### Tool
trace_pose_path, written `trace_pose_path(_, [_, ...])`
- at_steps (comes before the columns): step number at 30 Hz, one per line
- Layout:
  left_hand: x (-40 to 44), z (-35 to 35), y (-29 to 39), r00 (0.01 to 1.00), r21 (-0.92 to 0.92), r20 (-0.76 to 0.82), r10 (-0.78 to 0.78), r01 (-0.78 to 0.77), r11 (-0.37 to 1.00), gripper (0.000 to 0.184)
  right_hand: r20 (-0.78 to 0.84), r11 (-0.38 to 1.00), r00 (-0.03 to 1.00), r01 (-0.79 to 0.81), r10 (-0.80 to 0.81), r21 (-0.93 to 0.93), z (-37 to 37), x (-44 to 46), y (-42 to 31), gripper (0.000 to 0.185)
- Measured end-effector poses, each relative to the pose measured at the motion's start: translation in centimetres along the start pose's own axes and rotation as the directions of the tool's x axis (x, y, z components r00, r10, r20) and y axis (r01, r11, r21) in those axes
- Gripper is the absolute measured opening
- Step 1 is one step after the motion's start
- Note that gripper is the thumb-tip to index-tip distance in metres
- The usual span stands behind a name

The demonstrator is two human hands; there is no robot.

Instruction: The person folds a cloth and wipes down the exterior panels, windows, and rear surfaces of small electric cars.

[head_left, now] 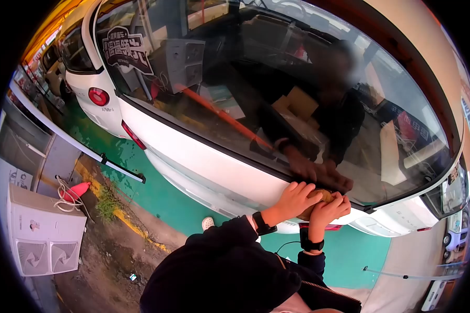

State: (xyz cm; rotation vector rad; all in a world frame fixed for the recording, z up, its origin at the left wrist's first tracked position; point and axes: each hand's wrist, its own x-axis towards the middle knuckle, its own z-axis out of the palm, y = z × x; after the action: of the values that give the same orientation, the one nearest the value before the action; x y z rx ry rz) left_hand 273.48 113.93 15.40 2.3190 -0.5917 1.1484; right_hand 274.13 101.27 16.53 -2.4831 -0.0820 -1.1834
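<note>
My left hand and my right hand meet at the lower edge of a white car's side window. Between them is a small tan-brown object, mostly hidden by my fingers, so its kind is unclear. The fingers of both hands are bent around it. Black bands circle both wrists. Dark glass above my hands mirrors my arms and upper body. Below the window runs the white car body.
At the lower left stands a grey-white box unit with a red object and cord on top. A metal rail crosses the left side. Green-painted ground lies beside the car. Another white car is behind, at the upper left.
</note>
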Motion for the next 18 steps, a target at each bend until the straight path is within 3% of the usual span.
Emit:
trace_pose_path(7, [-3.0, -6.9, -7.7, 0.997, 0.127, -0.053, -0.061, 0.067, 0.990, 0.024, 0.001, 1.000, 1.000, 0.019, -0.019, 0.022, 4.3, -2.3, -9.6, 0.034])
trace_pose_path(18, [-6.7, -15.7, -17.0, 0.961, 0.276, -0.192, -0.200, 0.248, 0.929, 0.022, 0.058, 0.956, 0.962, 0.257, -0.267, 0.140, 8.1, -4.3, -22.9, 0.049])
